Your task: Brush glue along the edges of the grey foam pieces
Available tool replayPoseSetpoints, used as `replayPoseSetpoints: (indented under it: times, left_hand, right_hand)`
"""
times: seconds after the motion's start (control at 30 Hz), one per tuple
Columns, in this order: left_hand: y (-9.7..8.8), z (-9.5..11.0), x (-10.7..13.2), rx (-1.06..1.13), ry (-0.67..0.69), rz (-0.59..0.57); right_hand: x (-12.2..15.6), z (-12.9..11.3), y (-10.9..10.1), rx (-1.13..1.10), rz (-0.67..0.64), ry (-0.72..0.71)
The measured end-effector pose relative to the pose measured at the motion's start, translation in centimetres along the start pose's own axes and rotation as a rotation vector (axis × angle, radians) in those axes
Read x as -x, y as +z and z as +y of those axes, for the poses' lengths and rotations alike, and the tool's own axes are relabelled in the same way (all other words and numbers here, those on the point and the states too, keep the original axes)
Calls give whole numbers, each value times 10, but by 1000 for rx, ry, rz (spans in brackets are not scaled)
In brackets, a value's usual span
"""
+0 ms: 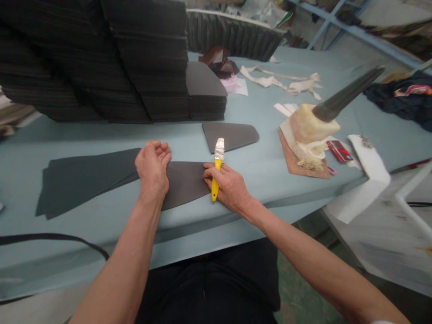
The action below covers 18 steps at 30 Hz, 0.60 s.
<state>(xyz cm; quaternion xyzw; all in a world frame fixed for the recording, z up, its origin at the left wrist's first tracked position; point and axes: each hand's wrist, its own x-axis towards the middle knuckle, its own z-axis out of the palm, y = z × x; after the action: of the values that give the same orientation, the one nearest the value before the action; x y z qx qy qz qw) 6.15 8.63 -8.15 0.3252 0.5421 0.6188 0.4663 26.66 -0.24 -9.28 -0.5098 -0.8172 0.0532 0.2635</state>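
Observation:
My right hand (231, 184) holds a flat paintbrush (216, 175) with a yellow handle and white-coated bristles pointing away from me. Its fingertips also touch the right end of a dark grey tapered panel (185, 184) lying flat on the table. My left hand (153, 166) rests on its edge at the panel's left end, fingers loosely bent and apart, with nothing seen in them. To its left, several overlapping dark panels (84, 177) lie fanned out. Another dark panel (229, 135) lies just beyond the brush, whose bristles overlap it in view.
Tall stacks of dark panels (148, 67) stand at the back left on the blue-green table (256, 171). To the right, a glue-crusted yellowish block (307, 123) with a dark handle sits on a brown board (286, 153). Near it are a red box (339, 151) and a bent white piece (371, 166).

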Motion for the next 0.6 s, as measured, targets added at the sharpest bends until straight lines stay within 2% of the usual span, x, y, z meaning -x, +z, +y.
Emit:
replayPoseSetpoints:
  times: [0.13,0.3,0.47,0.6]
  left_hand:
    - [-2,0,6,-31,66,54]
    - [2,-3,19,-124,180,62]
    - [5,-4,24,-162,218,66]
    - [4,-2,26,-139,199,52]
  right_hand:
    - [0,2,-2,21,-1,-19]
    - [-7,-6,-3,34,-11,-26]
    - [-29,-28,10,-42,-89,-161]
    - [-42,-38,20,-97,-157,-157]
